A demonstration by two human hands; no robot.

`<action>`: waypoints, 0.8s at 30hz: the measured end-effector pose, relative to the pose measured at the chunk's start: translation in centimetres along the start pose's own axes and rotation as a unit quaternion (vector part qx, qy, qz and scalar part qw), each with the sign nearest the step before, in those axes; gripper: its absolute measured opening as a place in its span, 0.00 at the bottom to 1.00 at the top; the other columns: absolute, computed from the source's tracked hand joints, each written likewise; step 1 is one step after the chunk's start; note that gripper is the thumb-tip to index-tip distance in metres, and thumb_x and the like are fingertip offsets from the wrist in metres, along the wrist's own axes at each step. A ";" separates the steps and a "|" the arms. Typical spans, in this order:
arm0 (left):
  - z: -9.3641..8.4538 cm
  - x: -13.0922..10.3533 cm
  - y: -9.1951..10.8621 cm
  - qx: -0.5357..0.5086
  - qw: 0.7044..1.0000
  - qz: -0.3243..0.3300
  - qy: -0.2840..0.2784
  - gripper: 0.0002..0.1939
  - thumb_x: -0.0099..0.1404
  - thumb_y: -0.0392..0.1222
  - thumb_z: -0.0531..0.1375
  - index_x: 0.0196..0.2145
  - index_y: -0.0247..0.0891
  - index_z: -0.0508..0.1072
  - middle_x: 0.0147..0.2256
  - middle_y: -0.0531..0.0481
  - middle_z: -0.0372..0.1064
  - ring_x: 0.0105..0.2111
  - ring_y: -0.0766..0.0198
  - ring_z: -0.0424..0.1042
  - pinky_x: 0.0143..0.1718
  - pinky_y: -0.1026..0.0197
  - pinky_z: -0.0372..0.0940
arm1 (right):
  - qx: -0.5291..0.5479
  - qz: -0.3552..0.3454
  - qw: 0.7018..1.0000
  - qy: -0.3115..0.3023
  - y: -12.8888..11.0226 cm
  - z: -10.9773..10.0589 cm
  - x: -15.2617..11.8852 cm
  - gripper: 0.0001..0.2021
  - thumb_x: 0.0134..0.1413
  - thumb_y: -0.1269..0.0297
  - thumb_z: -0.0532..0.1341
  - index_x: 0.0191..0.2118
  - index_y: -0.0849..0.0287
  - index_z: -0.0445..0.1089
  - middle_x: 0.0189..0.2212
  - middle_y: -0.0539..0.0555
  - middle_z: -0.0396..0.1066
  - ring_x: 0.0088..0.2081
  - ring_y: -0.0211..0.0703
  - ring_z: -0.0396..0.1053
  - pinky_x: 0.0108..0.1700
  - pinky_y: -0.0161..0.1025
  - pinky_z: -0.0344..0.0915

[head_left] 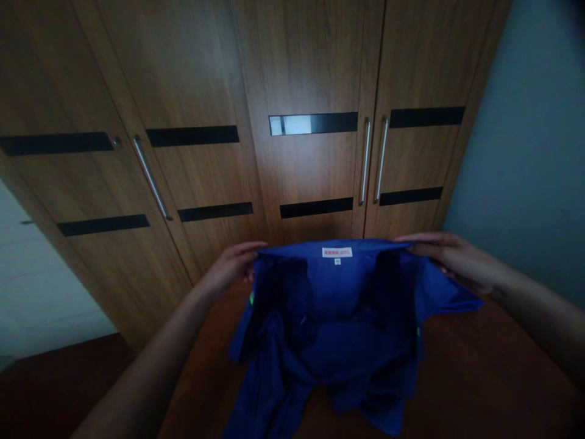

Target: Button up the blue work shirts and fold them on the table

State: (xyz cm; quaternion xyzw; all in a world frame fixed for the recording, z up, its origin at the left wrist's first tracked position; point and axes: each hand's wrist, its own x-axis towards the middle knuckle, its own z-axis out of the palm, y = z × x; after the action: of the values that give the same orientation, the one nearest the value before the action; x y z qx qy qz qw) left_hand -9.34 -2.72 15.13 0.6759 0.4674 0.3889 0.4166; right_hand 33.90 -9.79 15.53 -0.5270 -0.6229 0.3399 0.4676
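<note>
A blue garment [356, 347] hangs spread between my two hands, its inside facing me. A white label with red lettering [337, 252] shows at the middle of its top edge, with a small white tag just below. My left hand [233, 266] pinches the top left corner of the cloth. At the top right corner my right hand [436, 253] grips the fabric, fingers closed on it. The lower part of the garment droops in loose folds, and one piece of cloth sticks out under my right hand.
A wooden wardrobe [196, 73] with black strips and metal handles [150, 177] stands ahead. The reddish-brown floor [470, 378] lies below the garment. A pale wall [530, 158] is at the right, and a white surface [41, 286] at the left.
</note>
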 end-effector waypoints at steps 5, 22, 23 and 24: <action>-1.1 -2.1 7.3 -0.233 0.959 0.133 0.094 0.15 0.59 0.34 0.60 0.45 0.35 0.74 0.29 0.50 0.76 0.26 0.70 0.74 0.26 0.72 0.69 | 0.152 -0.113 0.978 0.091 -7.1 0.5 0.0 0.13 0.55 0.62 0.60 0.47 0.55 0.71 0.27 0.46 0.73 0.21 0.27 0.64 0.24 0.28 0.59; -1.6 7.9 14.4 0.061 0.912 0.374 0.158 0.26 0.60 0.33 0.58 0.57 0.30 0.60 0.53 0.39 0.67 0.53 0.59 0.67 0.56 0.48 0.60 | -0.078 -0.385 0.905 0.166 -13.2 5.9 17.0 0.27 0.49 0.76 0.57 0.57 0.61 0.58 0.43 0.54 0.73 0.46 0.44 0.71 0.53 0.48 0.65; -1.3 9.0 12.4 0.091 0.919 0.353 0.152 0.28 0.58 0.34 0.60 0.57 0.29 0.60 0.54 0.37 0.66 0.54 0.55 0.66 0.56 0.47 0.59 | -0.106 -0.360 0.910 0.173 -11.5 6.7 17.9 0.27 0.48 0.75 0.58 0.57 0.61 0.59 0.43 0.55 0.73 0.47 0.46 0.70 0.54 0.49 0.65; -0.8 9.9 10.3 0.177 0.920 0.315 0.154 0.31 0.59 0.36 0.60 0.58 0.30 0.59 0.56 0.36 0.64 0.56 0.53 0.63 0.57 0.48 0.57 | -0.146 -0.329 0.917 0.169 -9.8 7.6 18.7 0.27 0.48 0.74 0.57 0.57 0.61 0.59 0.45 0.56 0.72 0.49 0.48 0.69 0.55 0.51 0.63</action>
State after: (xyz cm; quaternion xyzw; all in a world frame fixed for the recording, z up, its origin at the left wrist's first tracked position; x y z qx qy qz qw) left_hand -4.35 4.70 26.32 0.7826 0.3502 0.5101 0.0686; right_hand 23.35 6.86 26.17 -0.4044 -0.7156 -0.0222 0.5691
